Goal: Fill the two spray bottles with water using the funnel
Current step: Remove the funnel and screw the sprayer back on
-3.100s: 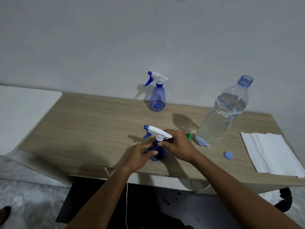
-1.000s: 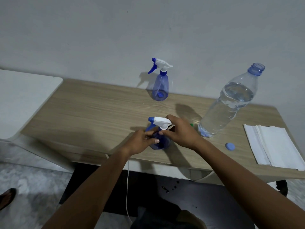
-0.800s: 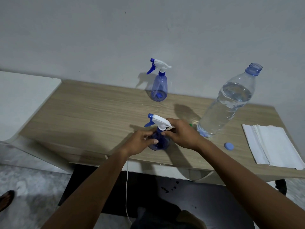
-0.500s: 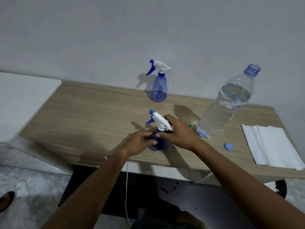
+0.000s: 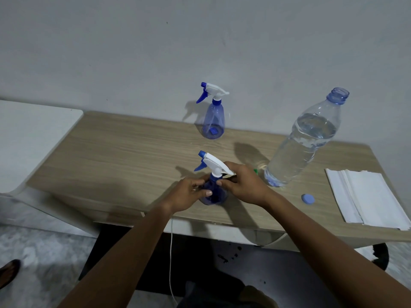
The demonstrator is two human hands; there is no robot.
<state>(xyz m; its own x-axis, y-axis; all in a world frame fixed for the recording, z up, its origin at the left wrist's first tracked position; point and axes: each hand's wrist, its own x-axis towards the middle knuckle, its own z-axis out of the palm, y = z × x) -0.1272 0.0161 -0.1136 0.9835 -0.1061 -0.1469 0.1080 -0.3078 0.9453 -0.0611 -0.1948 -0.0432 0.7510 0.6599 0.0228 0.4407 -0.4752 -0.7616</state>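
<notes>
A small blue spray bottle [image 5: 214, 195] stands near the front edge of the wooden table [image 5: 124, 156]. My left hand [image 5: 189, 193] grips its body. My right hand [image 5: 242, 183] pinches its neck just under the white trigger head [image 5: 213, 163], which is tilted up to the left. A second blue spray bottle [image 5: 213, 120] stands upright by the wall, untouched. An open, clear water bottle [image 5: 304, 141], mostly full, stands to the right. A sliver of the green funnel [image 5: 255, 171] shows behind my right hand; the rest is hidden.
A blue bottle cap [image 5: 308, 199] lies on the table right of my right hand. A stack of white paper napkins [image 5: 367, 196] sits at the right end. A white surface [image 5: 29, 134] adjoins the table on the left. A thin white cord [image 5: 170, 252] hangs below.
The trigger head of the near spray bottle has turned and tilted upward to the left in my right hand. My left hand still holds the bottle's body in place.
</notes>
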